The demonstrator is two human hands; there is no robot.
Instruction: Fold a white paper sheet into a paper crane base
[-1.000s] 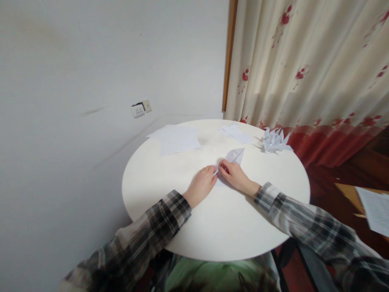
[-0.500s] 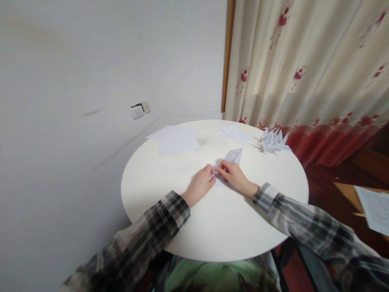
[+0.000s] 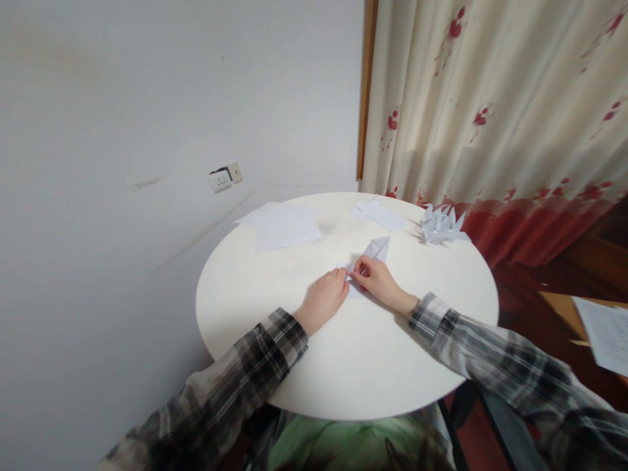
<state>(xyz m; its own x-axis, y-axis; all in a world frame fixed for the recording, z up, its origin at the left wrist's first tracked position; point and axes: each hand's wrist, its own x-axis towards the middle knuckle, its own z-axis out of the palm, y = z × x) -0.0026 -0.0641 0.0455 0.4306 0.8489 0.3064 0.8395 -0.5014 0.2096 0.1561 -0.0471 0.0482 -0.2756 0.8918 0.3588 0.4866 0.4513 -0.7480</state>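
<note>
A partly folded sheet of white paper (image 3: 377, 248) lies near the middle of the round table, its creased pointed flap reaching away from me to the upper right. My left hand (image 3: 328, 292) is closed on the paper's near left part, fingertips pressed together over it. Thumb and forefinger of my right hand (image 3: 377, 280) pinch the paper just to the right of my left fingertips. Both hands almost meet over the fold, so much of the paper's middle is hidden beneath them.
The white round table (image 3: 343, 366) stands against the wall. Large white sheets (image 3: 287, 226) lie at its back left, smaller papers (image 3: 377, 214) at the back. Several folded paper shapes (image 3: 441, 226) are clustered at the right edge. Beyond are a curtain (image 3: 485, 98) and another surface with a printed sheet (image 3: 601, 333).
My left fingers have turned over and flattened onto the paper, a little further right. My right hand keeps its pinch in nearly the same place.
</note>
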